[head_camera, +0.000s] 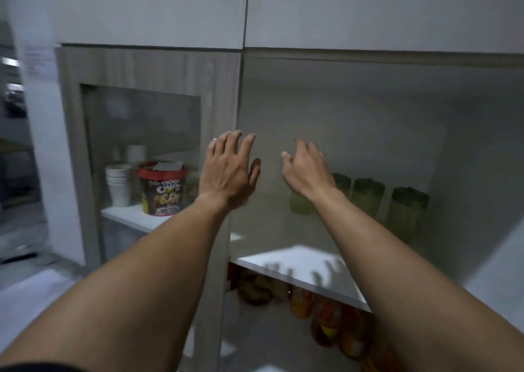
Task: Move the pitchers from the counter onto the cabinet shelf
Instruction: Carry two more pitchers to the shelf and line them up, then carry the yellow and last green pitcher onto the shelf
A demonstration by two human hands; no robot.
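Three green pitchers with dark lids stand in a row at the back of the open cabinet's white shelf (306,269): one (300,201) partly hidden behind my right wrist, one (367,197) in the middle, one (407,215) at the right. My left hand (229,170) is raised in front of the cabinet's centre post, fingers spread, holding nothing. My right hand (304,170) reaches into the open compartment just left of the pitchers, fingers apart and empty. The counter is out of view.
The left glass door (141,144) is shut; behind it sit a stack of white paper cups (118,185) and a red-lidded snack tub (162,188). Below the shelf lie several orange and red packets (326,312). White upper cabinet doors (368,8) hang above.
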